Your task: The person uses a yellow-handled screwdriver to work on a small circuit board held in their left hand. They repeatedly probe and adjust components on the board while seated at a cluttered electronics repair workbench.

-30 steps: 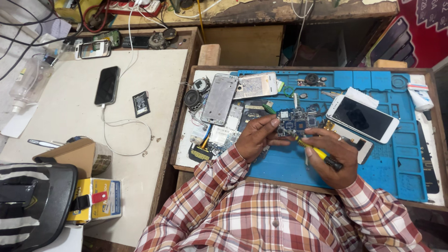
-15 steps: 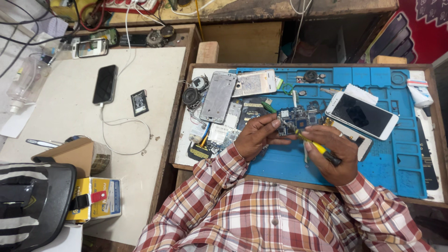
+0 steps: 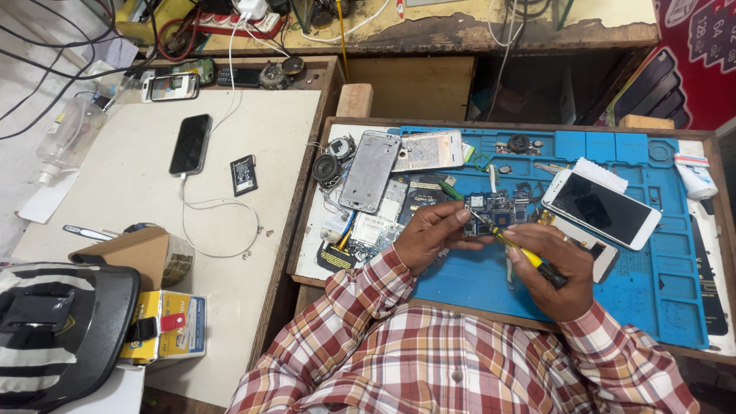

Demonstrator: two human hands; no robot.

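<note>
My left hand (image 3: 431, 234) pinches a small phone circuit board (image 3: 491, 211) just above the blue repair mat (image 3: 636, 291). My right hand (image 3: 553, 270) grips a yellow-and-black screwdriver (image 3: 529, 258), its tip touching the board. A white smartphone (image 3: 602, 208) lies face up on the mat to the right of my hands. A silver phone frame (image 3: 369, 171) and a phone back cover (image 3: 429, 150) lie at the mat's upper left, among loose parts.
A wooden tray edge (image 3: 307, 207) borders the mat. On the white table to the left lie a black phone on a cable (image 3: 189, 143), a battery (image 3: 244, 174), a cardboard box (image 3: 123, 249), a yellow box (image 3: 172, 326) and a striped bag (image 3: 54, 330). A white tube (image 3: 694, 176) sits at the right.
Both hands stay on the board and screwdriver with only slight shifts; the view has drifted a little.
</note>
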